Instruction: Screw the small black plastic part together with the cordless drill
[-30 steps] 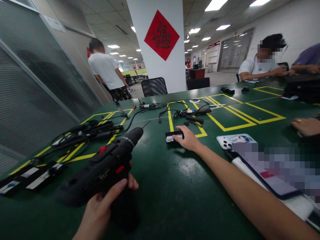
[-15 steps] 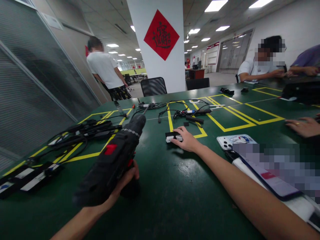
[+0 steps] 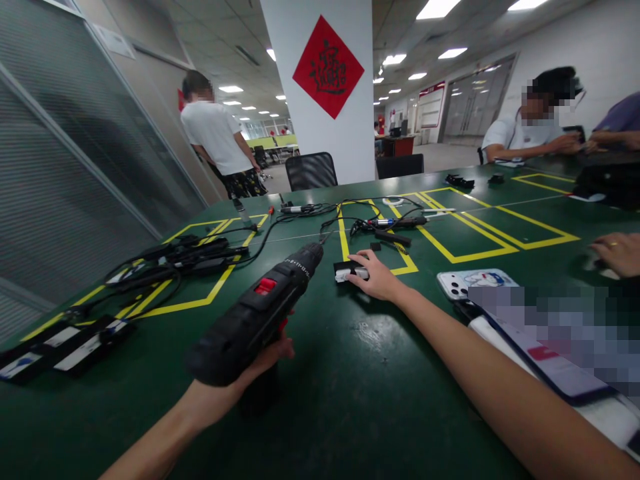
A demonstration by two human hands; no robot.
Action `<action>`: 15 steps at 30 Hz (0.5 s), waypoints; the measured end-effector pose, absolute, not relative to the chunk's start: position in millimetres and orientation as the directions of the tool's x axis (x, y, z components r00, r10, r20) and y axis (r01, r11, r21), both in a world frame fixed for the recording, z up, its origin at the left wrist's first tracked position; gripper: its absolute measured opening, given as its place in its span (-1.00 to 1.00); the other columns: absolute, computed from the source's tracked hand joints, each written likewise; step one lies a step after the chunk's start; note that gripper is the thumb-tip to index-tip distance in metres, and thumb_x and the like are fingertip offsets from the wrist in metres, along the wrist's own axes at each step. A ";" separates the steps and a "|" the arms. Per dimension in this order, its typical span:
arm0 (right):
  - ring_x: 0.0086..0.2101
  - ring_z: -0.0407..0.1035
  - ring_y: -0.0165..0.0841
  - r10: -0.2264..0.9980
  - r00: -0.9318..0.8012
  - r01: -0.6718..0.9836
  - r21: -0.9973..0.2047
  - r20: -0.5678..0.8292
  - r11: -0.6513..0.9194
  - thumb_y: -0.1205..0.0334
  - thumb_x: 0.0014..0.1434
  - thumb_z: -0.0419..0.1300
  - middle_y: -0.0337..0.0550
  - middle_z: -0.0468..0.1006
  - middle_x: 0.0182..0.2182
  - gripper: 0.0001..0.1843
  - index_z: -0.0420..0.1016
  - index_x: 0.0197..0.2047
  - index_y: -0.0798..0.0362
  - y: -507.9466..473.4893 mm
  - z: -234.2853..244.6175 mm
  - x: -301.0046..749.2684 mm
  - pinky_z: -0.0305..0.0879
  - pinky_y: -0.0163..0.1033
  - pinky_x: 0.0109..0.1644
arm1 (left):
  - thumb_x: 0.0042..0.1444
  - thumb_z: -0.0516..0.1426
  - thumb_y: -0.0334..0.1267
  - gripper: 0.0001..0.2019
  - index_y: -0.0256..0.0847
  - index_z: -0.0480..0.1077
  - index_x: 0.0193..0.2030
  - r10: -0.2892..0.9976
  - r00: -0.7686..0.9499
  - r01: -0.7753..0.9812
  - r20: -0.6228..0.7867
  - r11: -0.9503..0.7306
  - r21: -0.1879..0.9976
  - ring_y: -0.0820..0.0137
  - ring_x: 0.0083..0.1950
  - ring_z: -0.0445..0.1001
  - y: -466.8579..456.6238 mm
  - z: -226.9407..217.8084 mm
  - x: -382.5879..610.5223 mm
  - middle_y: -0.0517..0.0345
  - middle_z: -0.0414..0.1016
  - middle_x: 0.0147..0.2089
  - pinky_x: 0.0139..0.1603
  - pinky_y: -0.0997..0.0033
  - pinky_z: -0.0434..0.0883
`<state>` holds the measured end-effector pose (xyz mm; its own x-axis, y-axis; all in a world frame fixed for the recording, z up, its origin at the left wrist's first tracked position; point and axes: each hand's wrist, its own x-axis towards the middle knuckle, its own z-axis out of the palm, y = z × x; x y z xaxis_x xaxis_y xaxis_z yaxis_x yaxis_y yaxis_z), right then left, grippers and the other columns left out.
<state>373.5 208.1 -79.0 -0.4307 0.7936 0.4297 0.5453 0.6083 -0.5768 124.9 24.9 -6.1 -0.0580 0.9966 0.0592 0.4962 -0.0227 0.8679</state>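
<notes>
My left hand (image 3: pixel 259 363) is closing firmly around the grip of the black drill (image 3: pixel 253 317), just left of the frame's centre and low. The drill's long axis is running diagonally, its rear end sitting lower left and its chuck (image 3: pixel 306 259) pointing up, rightward and away from me; the grip is dropping beneath the body. My right hand (image 3: pixel 377 277) is reaching to the centre of the frame, thumb and fingers gripping the right end of a small black-and-white block (image 3: pixel 345 273) on the green table (image 3: pixel 320 407) and covering that end. The block is lying just right of and below the chuck's tip.

Beyond, black cables (image 3: pixel 330 221) are trailing behind the chuck and a black bar (image 3: pixel 393 238) is lying past my right hand. More cables (image 3: pixel 200 257) are heaping at the left. At right, a phone (image 3: pixel 463 283) is lying beside my forearm, and another person's hand (image 3: pixel 620 253) is resting near the edge.
</notes>
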 end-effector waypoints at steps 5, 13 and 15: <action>-0.03 0.31 -0.21 0.800 -0.425 0.540 -0.590 0.424 0.600 -0.08 0.14 0.12 0.01 0.18 0.09 -0.39 0.24 0.21 -0.01 210.1 -79.7 372.7 0.23 -0.10 0.09 | 0.05 0.11 -0.11 -0.68 -0.21 0.37 -0.08 0.999 0.017 0.325 0.033 -0.037 0.945 0.35 -0.46 0.44 26.2 -6.2 117.7 0.26 0.44 -0.51 -0.35 0.36 0.40; -0.01 0.29 -0.21 0.791 -0.427 0.538 -0.579 0.439 0.612 -0.03 0.15 0.12 -0.01 0.20 0.07 -0.43 0.25 0.19 -0.03 210.3 -80.4 372.3 0.20 -0.10 0.11 | -0.06 0.23 -0.11 -0.72 -0.22 0.43 -0.24 0.999 -0.050 0.621 -0.020 0.047 0.783 0.25 -0.34 0.46 8.2 -6.6 100.3 0.17 0.52 -0.40 -0.26 0.31 0.38; -0.02 0.29 -0.22 0.790 -0.429 0.542 -0.575 0.438 0.613 -0.02 0.15 0.13 -0.02 0.20 0.06 -0.44 0.26 0.19 -0.03 211.2 -80.8 372.0 0.20 -0.10 0.11 | -0.17 0.29 -0.14 -0.65 -0.20 0.43 -0.22 0.992 -0.124 0.594 0.021 0.057 0.802 0.19 -0.23 0.47 3.4 -6.9 104.5 0.15 0.55 -0.30 -0.15 0.25 0.38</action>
